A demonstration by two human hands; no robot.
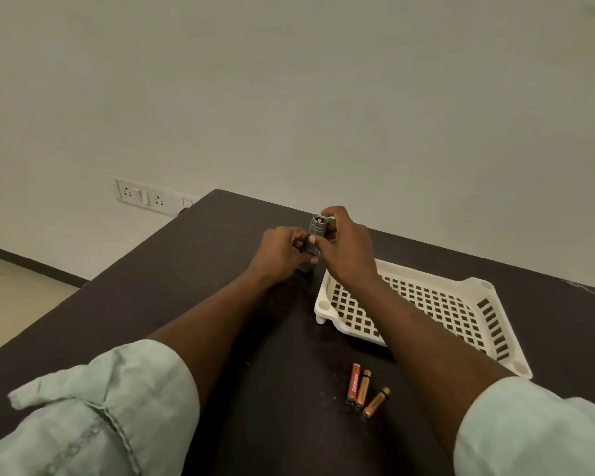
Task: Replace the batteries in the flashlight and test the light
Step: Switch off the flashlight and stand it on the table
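Observation:
A small grey metal flashlight (316, 229) stands nearly upright above the dark table (172, 286), its lens end up. My left hand (282, 250) grips the lower body of the flashlight. My right hand (346, 245) is closed around its ribbed head from the right. The tail end is hidden behind my left hand. Three small batteries (364, 389) lie loose on the table between my forearms, one orange and two copper-coloured.
A white perforated plastic tray (468, 314) sits on the table to the right, under my right forearm, with nothing visible in it. A wall socket plate (145, 196) is on the wall beyond the table's far left corner. The floor shows at left.

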